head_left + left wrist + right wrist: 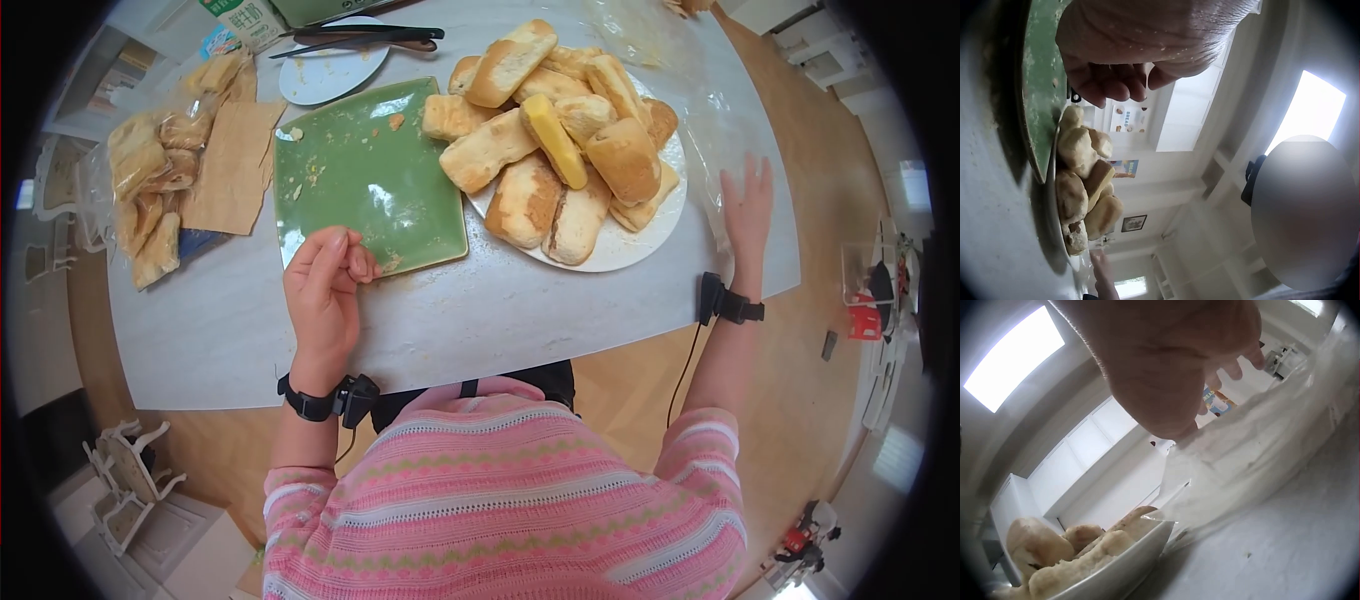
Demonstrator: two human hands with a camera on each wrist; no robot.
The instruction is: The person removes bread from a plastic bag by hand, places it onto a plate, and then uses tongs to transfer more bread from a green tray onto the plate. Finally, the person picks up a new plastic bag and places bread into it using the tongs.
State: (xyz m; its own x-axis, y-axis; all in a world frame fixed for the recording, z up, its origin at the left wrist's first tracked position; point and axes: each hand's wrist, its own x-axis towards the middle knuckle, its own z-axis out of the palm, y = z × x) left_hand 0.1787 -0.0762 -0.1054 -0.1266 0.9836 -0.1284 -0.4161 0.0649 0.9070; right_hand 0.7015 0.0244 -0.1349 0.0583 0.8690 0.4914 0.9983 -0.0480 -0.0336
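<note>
My left hand [325, 290] hovers at the near edge of a square green plate [365, 180], its fingers curled in and nothing visible between them. The plate carries crumbs. To its right, a round white plate [668, 215] is heaped with bread pieces [487, 150] and one yellow piece [553, 140] on top. Beyond that plate, my right hand [747, 215] has its fingers spread beside a clear plastic bag [708, 130]. In the right wrist view the bag [1241, 456] lies beneath and beside the hand [1179, 369]; whether they touch, I cannot tell.
At the left are bagged bread [140, 160] and a brown paper piece [232, 170]. A small white plate [335, 75] with dark-handled utensils [400, 35] across it lies at the back, near a green and white carton [245, 18].
</note>
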